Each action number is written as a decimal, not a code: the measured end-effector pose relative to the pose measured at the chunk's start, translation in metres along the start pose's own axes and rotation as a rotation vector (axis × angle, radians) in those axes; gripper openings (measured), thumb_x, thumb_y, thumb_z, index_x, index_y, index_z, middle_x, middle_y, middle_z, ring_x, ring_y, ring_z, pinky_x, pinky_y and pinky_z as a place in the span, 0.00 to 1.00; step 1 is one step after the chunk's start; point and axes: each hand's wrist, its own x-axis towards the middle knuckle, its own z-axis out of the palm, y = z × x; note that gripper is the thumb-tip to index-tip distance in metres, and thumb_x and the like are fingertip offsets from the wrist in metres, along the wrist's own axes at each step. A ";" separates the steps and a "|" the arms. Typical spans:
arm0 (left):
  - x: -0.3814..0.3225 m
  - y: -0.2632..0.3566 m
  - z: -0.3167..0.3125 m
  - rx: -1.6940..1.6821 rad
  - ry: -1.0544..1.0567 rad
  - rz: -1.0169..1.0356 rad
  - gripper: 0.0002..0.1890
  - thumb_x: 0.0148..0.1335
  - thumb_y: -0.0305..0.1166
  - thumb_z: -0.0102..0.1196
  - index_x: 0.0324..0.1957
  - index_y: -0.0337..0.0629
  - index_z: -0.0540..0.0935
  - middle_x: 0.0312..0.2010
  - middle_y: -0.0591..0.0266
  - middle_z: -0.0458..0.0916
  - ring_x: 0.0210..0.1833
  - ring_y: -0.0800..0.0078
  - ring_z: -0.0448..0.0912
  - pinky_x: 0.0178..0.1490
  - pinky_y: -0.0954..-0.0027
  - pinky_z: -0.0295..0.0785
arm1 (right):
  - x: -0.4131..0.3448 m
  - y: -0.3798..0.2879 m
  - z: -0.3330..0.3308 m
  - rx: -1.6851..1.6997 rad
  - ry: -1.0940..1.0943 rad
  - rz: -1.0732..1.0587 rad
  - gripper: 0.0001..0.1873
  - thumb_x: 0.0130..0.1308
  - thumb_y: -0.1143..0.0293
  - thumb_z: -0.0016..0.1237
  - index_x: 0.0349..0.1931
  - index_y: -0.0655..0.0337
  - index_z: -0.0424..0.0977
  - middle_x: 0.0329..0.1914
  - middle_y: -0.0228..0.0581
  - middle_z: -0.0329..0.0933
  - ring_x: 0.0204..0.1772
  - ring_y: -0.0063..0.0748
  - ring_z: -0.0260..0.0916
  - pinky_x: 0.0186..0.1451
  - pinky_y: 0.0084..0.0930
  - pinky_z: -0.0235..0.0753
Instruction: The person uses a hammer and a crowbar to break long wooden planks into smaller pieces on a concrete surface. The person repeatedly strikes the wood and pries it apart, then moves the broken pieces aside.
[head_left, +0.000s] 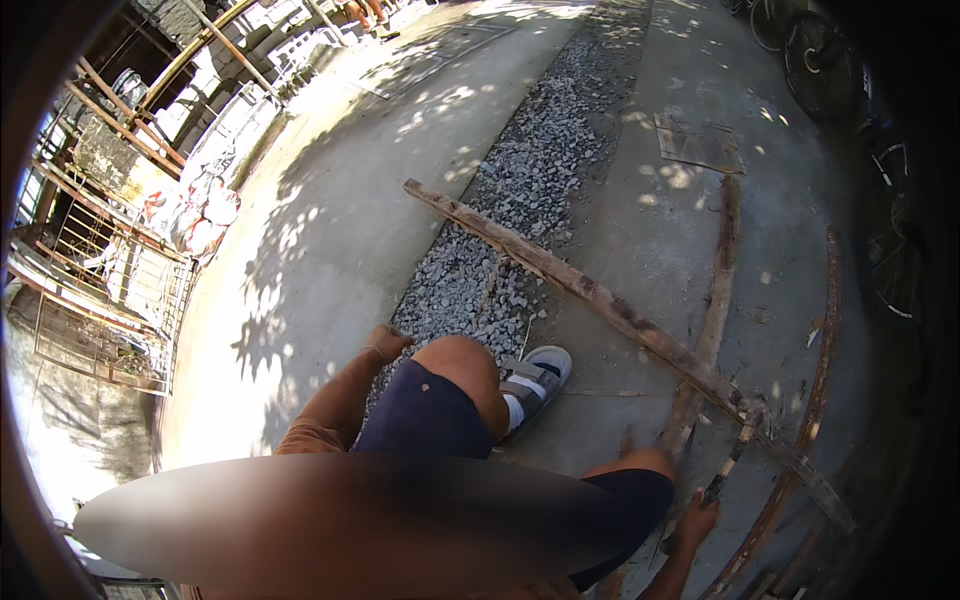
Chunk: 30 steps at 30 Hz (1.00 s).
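My right hand (697, 517) grips the dark handle of a hammer (725, 472) at the lower right. Its head lies at the upper side of a long wooden beam (570, 281), near the beam's right end; whether they touch is hard to tell. That beam slants across the ground, lying over a second timber (720, 277). My left hand (388, 343), with a bracelet at the wrist, is curled beside my raised knee, and nothing shows in it. A sandal with a white sock (536, 382) is planted on the concrete beneath the beam.
A strip of gravel (517, 150) runs between concrete slabs. To the right lie a thin wooden strip (821, 360) and bicycles (817, 64). A flat board (697, 142) rests farther ahead. Poles and a metal grille (112, 262) stand left; a person's legs (364, 13) show far off.
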 end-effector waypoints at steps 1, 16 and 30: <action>0.010 0.003 -0.020 -0.241 0.129 -0.117 0.19 0.53 0.44 0.66 0.35 0.35 0.82 0.23 0.57 0.81 0.28 0.68 0.81 0.32 0.63 0.75 | 0.003 0.005 0.000 -0.021 -0.007 0.000 0.24 0.69 0.58 0.50 0.47 0.76 0.69 0.41 0.66 0.77 0.46 0.66 0.76 0.47 0.49 0.73; 0.279 0.054 -0.067 -1.366 0.220 -0.353 0.53 0.47 0.57 0.68 0.70 0.42 0.59 0.66 0.40 0.62 0.65 0.51 0.68 0.63 0.57 0.67 | -0.025 -0.128 -0.021 0.201 0.084 0.224 0.21 0.73 0.51 0.46 0.47 0.62 0.69 0.14 0.28 0.59 0.12 0.22 0.58 0.13 0.23 0.59; 0.484 0.093 -0.014 -1.751 -0.129 -0.442 0.34 0.58 0.48 0.66 0.63 0.48 0.68 0.66 0.45 0.62 0.66 0.49 0.66 0.64 0.51 0.65 | -0.047 -0.439 0.065 0.500 -0.024 0.205 0.23 0.69 0.51 0.52 0.51 0.62 0.70 0.17 0.30 0.64 0.13 0.21 0.61 0.16 0.21 0.65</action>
